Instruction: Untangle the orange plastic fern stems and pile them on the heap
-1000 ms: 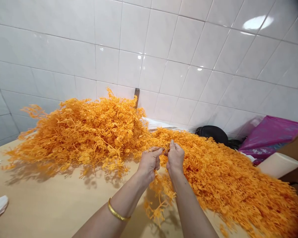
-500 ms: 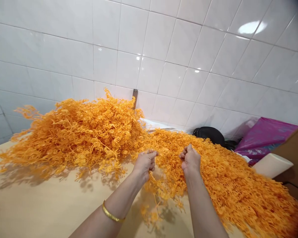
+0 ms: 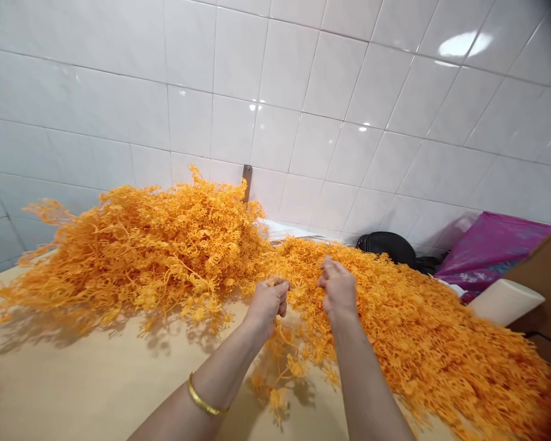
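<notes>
Between my two hands and around them lie orange plastic flower sprigs with thin branching stems. My left hand is closed in a pinch on one sprig, whose flowered end hangs below the fist over the table. To its right, a short gap away, my right hand is closed with thumb and fingertips together, pointing at the pile; whatever sits in them is too small to make out. A tall heap of sprigs rises to the left, and a lower, longer heap spreads out to the right.
The pale wooden table meets a white tiled wall. Along the back right are a black rounded case, a purple patterned bag, a cream cylinder and brown cardboard. A dark metal strip stands against the wall.
My right hand has moved left and slightly up, closer to my left hand. The sprig below my left hand has swung a little; my left hand stays in place.
</notes>
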`<act>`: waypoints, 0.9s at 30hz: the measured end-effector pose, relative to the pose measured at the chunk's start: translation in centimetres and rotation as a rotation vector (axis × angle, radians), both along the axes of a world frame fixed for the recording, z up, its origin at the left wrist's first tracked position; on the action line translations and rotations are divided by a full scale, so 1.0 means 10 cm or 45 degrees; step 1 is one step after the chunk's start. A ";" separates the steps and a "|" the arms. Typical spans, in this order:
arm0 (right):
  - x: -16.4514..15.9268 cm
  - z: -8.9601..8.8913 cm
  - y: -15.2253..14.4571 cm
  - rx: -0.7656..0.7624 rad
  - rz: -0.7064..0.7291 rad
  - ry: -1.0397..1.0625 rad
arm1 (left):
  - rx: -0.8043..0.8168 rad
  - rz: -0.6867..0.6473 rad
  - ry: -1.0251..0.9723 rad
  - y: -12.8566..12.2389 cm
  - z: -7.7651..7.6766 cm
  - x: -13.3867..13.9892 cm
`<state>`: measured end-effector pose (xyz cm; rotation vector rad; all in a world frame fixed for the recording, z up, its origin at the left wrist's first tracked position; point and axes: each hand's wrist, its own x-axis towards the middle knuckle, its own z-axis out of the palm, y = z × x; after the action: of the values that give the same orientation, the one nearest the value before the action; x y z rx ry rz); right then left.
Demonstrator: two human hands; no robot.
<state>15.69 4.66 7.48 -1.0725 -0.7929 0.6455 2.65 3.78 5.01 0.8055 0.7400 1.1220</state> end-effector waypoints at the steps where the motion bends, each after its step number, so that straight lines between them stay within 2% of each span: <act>1: 0.09 0.02 0.00 0.019 -0.114 0.112 | -0.027 -0.007 -0.005 0.00 -0.03 0.02; 3: 0.24 0.06 -0.02 0.042 -0.218 0.262 | -0.110 -0.005 -0.027 0.00 -0.07 0.05; 5: 0.29 0.07 -0.03 0.015 -0.147 0.279 | -0.185 -0.001 -0.064 0.01 -0.08 0.05; 8: 0.17 0.03 -0.02 -0.101 0.129 0.223 | -0.243 0.033 -0.121 0.05 -0.04 0.01; 14: -0.14 -0.05 -0.01 -0.379 0.658 0.044 | -0.206 0.078 -0.126 0.10 0.03 -0.09; 16: -0.20 -0.09 -0.03 -0.393 0.791 -0.091 | -0.205 0.073 -0.140 0.11 0.02 -0.09; 18: -0.27 -0.14 -0.03 -0.304 0.852 -0.198 | -0.191 0.076 -0.148 0.10 0.00 -0.07; 20: -0.34 -0.20 0.00 -0.160 0.780 -0.224 | -0.131 0.100 -0.159 0.08 -0.01 -0.02; 22: -0.37 -0.26 0.05 -0.077 0.621 -0.150 | -0.046 0.121 -0.191 0.05 -0.03 0.03; 24: -0.30 -0.28 0.10 -0.081 0.427 0.016 | -0.012 0.156 -0.218 0.01 -0.05 0.07; 27: -0.07 -0.22 0.12 -0.091 0.152 0.218 | -0.104 0.189 -0.186 -0.04 -0.11 0.05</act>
<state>15.02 5.87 5.29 -1.0247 -0.6925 0.8606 3.17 3.41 3.90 0.6004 0.7266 1.2612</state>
